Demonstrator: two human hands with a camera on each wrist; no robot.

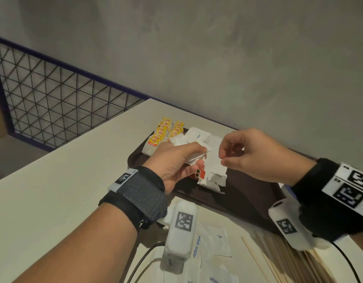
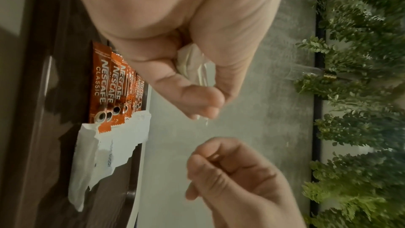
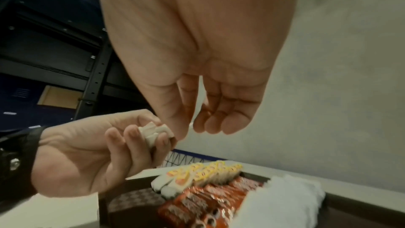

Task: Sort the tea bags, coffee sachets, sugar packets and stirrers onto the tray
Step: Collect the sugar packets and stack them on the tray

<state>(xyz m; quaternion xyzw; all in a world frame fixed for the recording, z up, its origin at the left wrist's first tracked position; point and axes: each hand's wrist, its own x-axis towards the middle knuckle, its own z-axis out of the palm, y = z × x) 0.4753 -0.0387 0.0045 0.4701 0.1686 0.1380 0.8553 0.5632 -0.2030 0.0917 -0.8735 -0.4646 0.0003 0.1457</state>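
Left hand grips a bunch of white sugar packets in curled fingers above the dark tray. Right hand hovers just beside, empty, fingers loosely curled. Below lie tea bags, partly hidden coffee sachets; stirrers lie cut off on the bench.

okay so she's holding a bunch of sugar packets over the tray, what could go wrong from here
1. The left hand grips a loose bunch of sugar packets; some could slip out and land on the coffee sachets right below, mixing the groups.
2. The sugar pile on the tray already laps over the sachets' ends, so adding more may bury them.
3. Either wrist could brush the stirrers at the table edge.
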